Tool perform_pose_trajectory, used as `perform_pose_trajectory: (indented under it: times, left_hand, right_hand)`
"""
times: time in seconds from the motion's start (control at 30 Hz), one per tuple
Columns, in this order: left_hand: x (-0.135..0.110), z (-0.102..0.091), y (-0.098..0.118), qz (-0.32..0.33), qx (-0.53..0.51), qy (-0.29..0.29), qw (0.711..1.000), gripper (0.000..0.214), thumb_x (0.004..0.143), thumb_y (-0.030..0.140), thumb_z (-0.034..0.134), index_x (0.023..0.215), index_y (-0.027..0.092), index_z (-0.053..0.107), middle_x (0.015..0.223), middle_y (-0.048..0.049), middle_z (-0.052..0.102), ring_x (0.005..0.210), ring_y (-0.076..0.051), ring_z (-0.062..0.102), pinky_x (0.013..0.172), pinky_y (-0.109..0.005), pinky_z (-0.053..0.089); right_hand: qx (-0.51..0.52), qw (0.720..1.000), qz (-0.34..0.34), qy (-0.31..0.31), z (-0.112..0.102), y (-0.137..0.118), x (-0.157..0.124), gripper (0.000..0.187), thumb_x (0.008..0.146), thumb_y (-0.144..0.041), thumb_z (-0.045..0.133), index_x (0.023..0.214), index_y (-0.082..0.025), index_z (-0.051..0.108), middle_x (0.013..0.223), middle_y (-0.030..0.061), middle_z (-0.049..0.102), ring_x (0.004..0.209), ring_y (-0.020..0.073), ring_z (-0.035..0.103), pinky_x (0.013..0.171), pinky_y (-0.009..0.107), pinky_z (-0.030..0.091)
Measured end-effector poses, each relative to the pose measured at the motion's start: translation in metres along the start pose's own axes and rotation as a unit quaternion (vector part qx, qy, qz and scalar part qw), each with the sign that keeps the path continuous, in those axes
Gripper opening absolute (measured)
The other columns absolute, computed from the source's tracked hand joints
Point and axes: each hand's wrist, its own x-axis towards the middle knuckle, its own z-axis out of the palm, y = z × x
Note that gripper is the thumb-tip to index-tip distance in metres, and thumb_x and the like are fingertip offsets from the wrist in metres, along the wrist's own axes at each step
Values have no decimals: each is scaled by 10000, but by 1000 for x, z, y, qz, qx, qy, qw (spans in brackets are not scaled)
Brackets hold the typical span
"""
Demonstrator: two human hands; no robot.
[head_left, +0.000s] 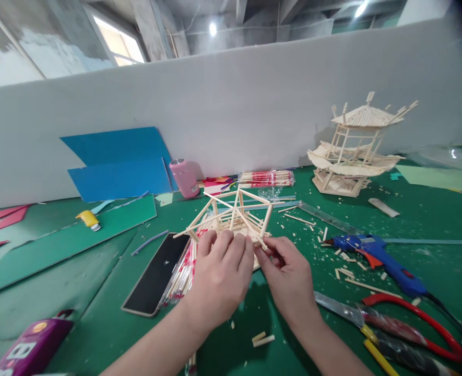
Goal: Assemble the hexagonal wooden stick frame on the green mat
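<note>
Head view: left hand curled in a closed grip on the near edge of a stick frame, a small hexagonal skeleton of thin wooden sticks at mid-bench on the green mat. Right hand just beside it, fingertips pinched on a stick at the frame's right corner. Under the frame's left side, a packet of sticks, touching a dark phone lying face up. Right of the hands: blue glue gun, red-handled cutters, metal ruler, scattered stick offcuts. Far right by the wall, a finished stick pagoda. Pink bottle beside blue card sheets. Purple box at lower left, lettering too partial to read.
</note>
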Motion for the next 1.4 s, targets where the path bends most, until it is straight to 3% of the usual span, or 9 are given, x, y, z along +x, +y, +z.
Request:
perform_pose_trajectory:
  times: [0.3, 0.67, 0.97, 1.4]
  left_hand:
    - [-3, 1, -1, 5, -18, 12, 1000, 167, 825, 127, 484, 872, 98, 642, 789, -74, 672, 741, -236, 539, 676, -402, 367]
    - [-2, 0, -2, 5, -10, 0, 1000, 161, 825, 133, 489, 884, 105, 636, 788, -70, 668, 745, -232, 536, 692, -400, 365]
    - [-3, 1, -2, 8, -13, -10, 1000, 175, 838, 140, 469, 894, 122, 634, 795, -66, 667, 743, -225, 538, 701, -394, 364]
    - [-5, 2, -3, 13, -14, -6, 1000, 175, 839, 137, 472, 906, 107, 631, 798, -68, 668, 741, -232, 535, 711, -411, 366]
  right_hand:
    - [-10, 1000, -4, -5, -1, -3, -1, 171, 794, -297, 551, 884, -172, 623, 708, 0, 495, 560, 106, 431, 511, 228, 393]
    - [-150, 978, -141, -21, -9, -2, 4, 207, 861, -279, 479, 864, -165, 652, 735, 49, 564, 699, 156, 517, 624, 278, 415]
    - [-195, 963, -187, -14, -11, 1, 4, 236, 870, -229, 459, 863, -113, 665, 721, 87, 575, 692, 169, 513, 626, 295, 422]
    - [-175, 966, -189, -33, -14, 4, 6, 242, 869, -218, 437, 879, -132, 662, 720, 80, 573, 690, 171, 515, 621, 301, 431]
